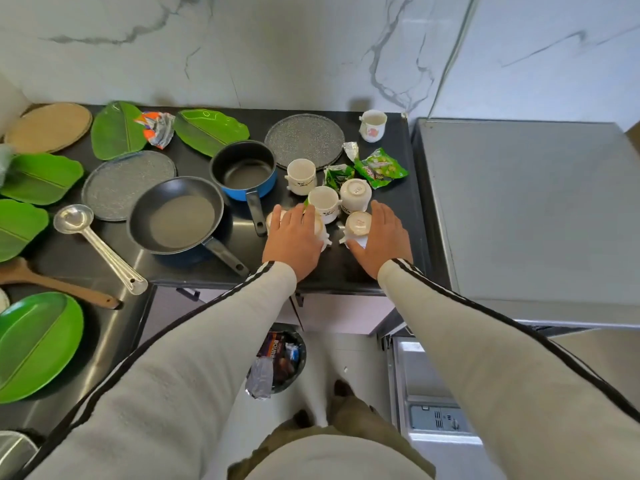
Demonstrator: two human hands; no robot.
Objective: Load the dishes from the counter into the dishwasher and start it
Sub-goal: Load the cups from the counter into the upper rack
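Black tabletop point(341, 270) below a marble wall carries almost all the dishes: a frying pan point(180, 220), a saucepan point(242, 168) and grey plates point(128, 183) left of our left hand point(294, 237), spare cups point(301, 174) just beyond it. That hand lies over a white cup point(321, 232); we cannot tell whether it grips. Our right hand point(381, 244) is spread, its thumb touching an upturned cup point(358, 225). Below it the dishwasher point(426, 375) stands open, so loading looks barely begun.

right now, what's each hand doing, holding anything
Left hand: open, fingers laid flat over a white cup.
Right hand: open, thumb touching an upturned white cup, not gripped yet.
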